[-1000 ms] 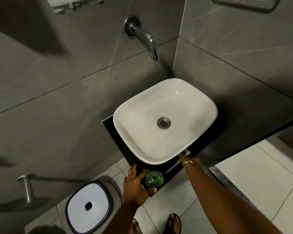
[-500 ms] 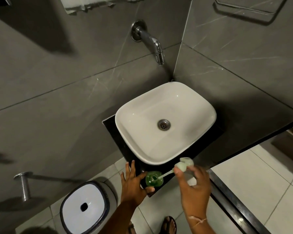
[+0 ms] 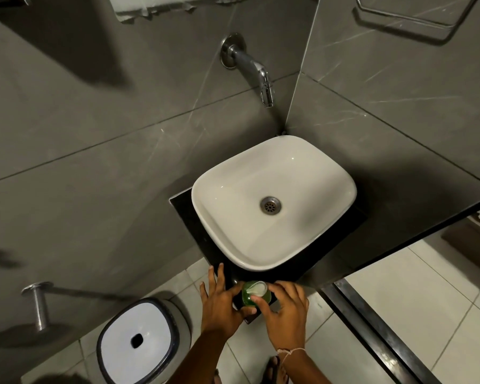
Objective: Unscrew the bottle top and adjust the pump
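Green bottle (image 3: pixel 255 297) stands upright on the front corner of the black bench (image 3: pixel 189 217), just before the rim of the white basin (image 3: pixel 311 239). A pale pump head (image 3: pixel 257 287) sits on its mouth.

Left hand (image 3: pixel 219 303): thumb curled against the bottle's near side, fingers spread straight over the bench edge; it steadies rather than lifts. Right hand (image 3: pixel 286 314): fingers curled round the bottle's right side and at the pump head. Both hands are together on the bottle.

Handling, by judgement: a small plastic vessel, light, fairly stiff, part-filled with liquid (likely slick if wet). It sits close to the bench corner, so a sideways knock could tip it to the tiled floor (image 3: pixel 358 300). Best held round the body, not by the pump.

Also noted: wall tap (image 3: pixel 250 67), drain (image 3: pixel 270 205), lidded bin (image 3: pixel 139 339).
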Motion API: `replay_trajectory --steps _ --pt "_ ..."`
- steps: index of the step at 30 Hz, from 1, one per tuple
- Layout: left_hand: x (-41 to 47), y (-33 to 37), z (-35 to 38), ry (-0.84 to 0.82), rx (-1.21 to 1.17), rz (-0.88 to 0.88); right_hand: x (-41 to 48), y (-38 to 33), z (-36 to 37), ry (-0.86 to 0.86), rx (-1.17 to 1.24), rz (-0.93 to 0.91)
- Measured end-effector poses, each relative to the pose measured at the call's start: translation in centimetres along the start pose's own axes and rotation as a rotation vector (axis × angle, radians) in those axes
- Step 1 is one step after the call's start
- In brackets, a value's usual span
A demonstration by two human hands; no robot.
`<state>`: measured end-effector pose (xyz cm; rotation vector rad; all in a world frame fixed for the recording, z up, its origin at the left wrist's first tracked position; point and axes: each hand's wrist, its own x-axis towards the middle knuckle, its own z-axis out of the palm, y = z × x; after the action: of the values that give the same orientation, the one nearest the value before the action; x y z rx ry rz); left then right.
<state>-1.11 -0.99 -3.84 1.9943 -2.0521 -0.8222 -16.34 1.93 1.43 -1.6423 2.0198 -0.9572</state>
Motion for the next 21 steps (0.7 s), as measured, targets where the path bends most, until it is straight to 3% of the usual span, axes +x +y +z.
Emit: replay_trajectory --steps 9,14,21 --pt "-0.3 0.1 -0.1 0.009 0.045 0.014 0.3 -0.2 1.3 -0.055 -0.016 0.123" --pt "-0.2 0.1 -0.2 0.009 0.042 0.02 0.4 -0.1 1.1 -0.049 -0.03 0.021" --pt "-0.2 0.1 0.1 0.031 0.044 0.014 0.6 -2.0 2.0 -0.006 -0.021 0.196"
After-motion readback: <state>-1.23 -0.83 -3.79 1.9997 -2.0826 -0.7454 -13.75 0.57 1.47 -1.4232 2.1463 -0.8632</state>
